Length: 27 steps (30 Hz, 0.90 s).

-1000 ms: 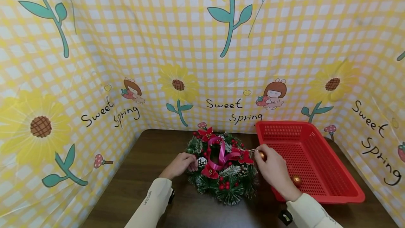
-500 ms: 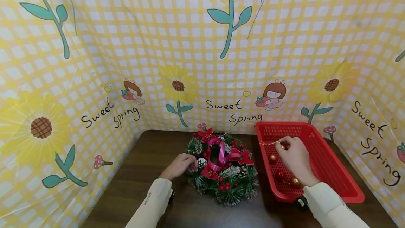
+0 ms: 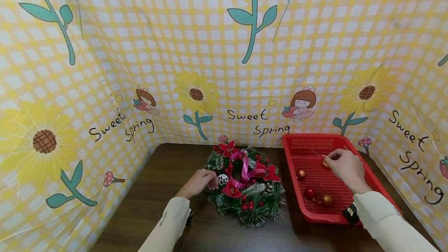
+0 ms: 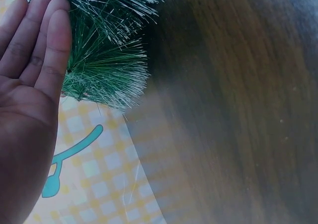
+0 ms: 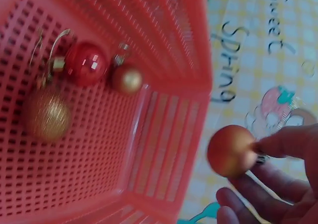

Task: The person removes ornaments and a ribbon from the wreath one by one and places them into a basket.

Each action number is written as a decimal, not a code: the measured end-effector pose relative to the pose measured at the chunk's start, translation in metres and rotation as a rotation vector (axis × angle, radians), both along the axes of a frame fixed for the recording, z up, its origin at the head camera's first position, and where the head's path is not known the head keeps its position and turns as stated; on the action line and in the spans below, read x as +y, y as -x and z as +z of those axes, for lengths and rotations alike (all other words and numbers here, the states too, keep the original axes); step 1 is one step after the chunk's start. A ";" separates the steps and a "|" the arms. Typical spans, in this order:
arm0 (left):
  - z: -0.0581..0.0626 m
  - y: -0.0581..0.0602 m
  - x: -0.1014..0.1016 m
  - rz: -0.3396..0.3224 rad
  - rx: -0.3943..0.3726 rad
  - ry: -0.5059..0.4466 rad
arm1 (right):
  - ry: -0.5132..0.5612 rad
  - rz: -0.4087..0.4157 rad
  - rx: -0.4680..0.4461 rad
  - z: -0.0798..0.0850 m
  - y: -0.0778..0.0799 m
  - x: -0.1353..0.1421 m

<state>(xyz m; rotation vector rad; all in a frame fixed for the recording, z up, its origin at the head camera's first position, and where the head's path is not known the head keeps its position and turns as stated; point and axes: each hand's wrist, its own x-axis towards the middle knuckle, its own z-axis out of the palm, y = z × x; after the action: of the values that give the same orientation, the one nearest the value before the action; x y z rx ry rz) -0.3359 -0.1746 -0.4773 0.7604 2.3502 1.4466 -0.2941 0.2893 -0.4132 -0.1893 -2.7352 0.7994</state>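
Note:
A green Christmas wreath [image 3: 257, 213] lies on the table, trimmed with red poinsettias, berries, pinecones and a pink ribbon [image 3: 246, 164]. My left hand [image 3: 201, 182] rests at its left edge, beside a snowy pinecone [image 3: 223, 179]. In the left wrist view the fingers [image 4: 58, 40] stretch along the needles. Over the red basket [image 3: 327, 218], my right hand [image 3: 346, 169] pinches a gold Christmas ball [image 5: 232, 150] at its cap, a thin string trailing from it. Below, in the basket, are a red ball [image 3: 310, 193], a glittery gold ball [image 3: 327, 200] and a smaller gold ball [image 3: 301, 174].
The basket stands at the right of the dark wooden table [image 3: 150, 189], with raised perforated sides. A yellow checked cloth [image 3: 196, 42] with printed flowers hangs behind the table and along both sides.
My right hand has moved right, from the wreath's right edge to over the basket, carrying the gold ball. My left hand has stayed at the wreath.

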 end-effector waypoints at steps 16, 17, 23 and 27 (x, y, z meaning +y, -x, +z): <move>0.000 0.000 0.000 -0.008 0.012 0.008 | -0.027 0.067 -0.311 -0.012 0.004 0.029; 0.000 0.000 0.000 -0.007 0.011 0.007 | -0.022 0.067 -0.313 -0.013 0.004 0.029; 0.000 -0.001 0.000 0.001 0.007 -0.002 | -0.015 0.053 -0.322 -0.015 0.004 0.029; 0.000 -0.001 -0.001 -0.005 0.010 -0.004 | -0.027 0.048 -0.327 -0.013 0.005 0.030</move>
<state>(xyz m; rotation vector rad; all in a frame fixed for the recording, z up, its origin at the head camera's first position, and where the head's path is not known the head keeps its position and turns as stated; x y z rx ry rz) -0.3353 -0.1753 -0.4776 0.7757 2.3515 1.4497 -0.2995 0.3194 -0.4264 -0.2708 -3.0653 0.8062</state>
